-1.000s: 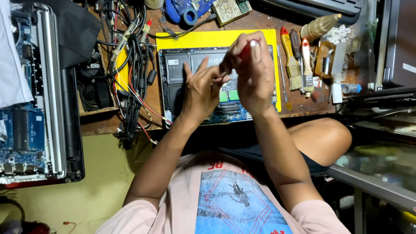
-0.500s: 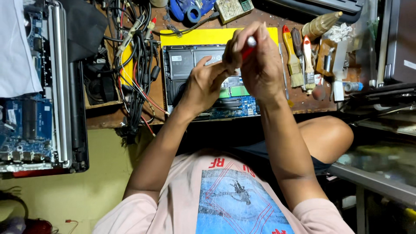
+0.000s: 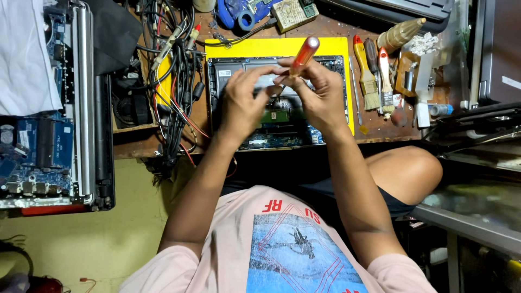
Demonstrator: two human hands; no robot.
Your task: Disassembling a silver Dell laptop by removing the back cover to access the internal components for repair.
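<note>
Head view: at upper centre of the frame, the right hand (image 3: 320, 97) grips an orange-handled screwdriver (image 3: 302, 54) over the opened laptop (image 3: 271, 116) on the bench (image 3: 135, 144); the left hand (image 3: 241, 106) steadies its tip. Seemingly seating a screw; next needs straight alignment.

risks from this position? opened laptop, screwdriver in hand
1. The right hand holds the orange-handled screwdriver tilted above the opened laptop; a slip might gouge its exposed board.
2. The left hand fingers sit beside the tip and could get jabbed.
3. The cable tangle lies right against the laptop's edge; it might snag a forearm.
</note>
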